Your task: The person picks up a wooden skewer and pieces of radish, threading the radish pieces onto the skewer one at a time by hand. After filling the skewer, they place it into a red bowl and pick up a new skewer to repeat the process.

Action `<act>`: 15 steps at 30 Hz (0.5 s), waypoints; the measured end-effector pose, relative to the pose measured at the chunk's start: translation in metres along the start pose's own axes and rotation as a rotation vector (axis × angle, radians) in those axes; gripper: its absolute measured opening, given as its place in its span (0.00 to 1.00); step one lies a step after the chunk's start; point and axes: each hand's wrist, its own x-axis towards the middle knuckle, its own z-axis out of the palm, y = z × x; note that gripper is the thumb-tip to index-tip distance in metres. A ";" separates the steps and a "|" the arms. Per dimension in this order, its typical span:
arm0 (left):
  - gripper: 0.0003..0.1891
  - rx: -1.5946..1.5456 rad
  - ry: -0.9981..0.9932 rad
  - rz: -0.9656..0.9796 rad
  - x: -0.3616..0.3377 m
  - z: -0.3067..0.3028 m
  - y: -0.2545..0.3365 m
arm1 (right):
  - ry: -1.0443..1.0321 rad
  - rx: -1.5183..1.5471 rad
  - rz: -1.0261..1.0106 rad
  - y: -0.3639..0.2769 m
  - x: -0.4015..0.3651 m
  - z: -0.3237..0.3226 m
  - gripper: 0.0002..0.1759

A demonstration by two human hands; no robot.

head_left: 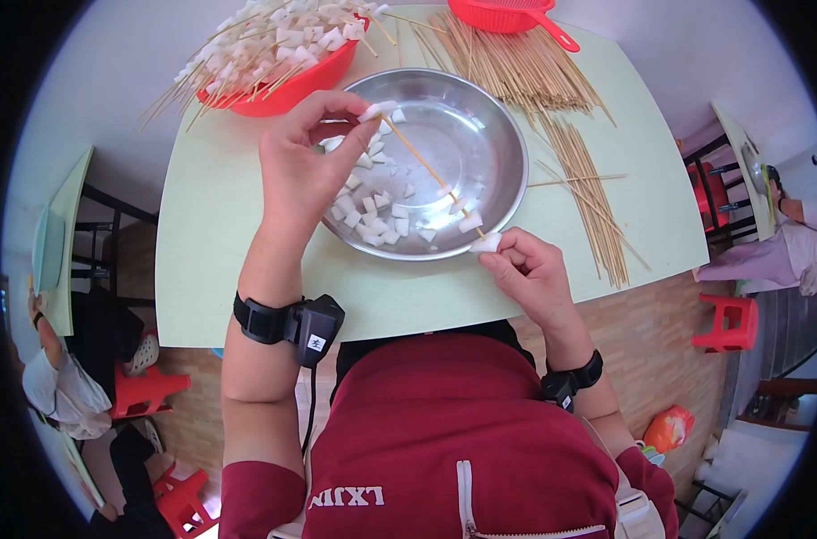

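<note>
Over the steel basin (pixel 503 126), left hand (pixel 305 166) fingers pinch a white cube (pixel 370 112) at the bamboo skewer's (pixel 426 169) far end. Right hand (pixel 530 269) fingers pinch a second cube (pixel 486 242), seemingly at its tip. A slip could prick skin.

red strainer (pixel 507 13) cut off by top edge; skewer (pixel 426 168) end hidden in right hand (pixel 530 269).

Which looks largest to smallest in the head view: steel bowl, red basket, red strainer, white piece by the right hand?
steel bowl
red basket
red strainer, cropped by the frame, so unsure
white piece
</note>
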 end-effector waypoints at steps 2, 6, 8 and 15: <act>0.07 -0.002 0.000 -0.010 0.000 0.001 0.001 | -0.015 -0.031 -0.056 0.000 0.000 0.000 0.06; 0.07 -0.030 0.047 0.036 0.000 0.003 0.000 | -0.043 0.032 -0.061 -0.005 -0.003 0.001 0.08; 0.07 -0.035 0.057 0.029 0.000 0.003 -0.001 | -0.095 0.023 -0.055 -0.002 -0.002 0.000 0.08; 0.07 0.000 0.072 0.018 0.000 0.006 -0.003 | -0.056 0.034 -0.006 -0.006 -0.002 0.001 0.10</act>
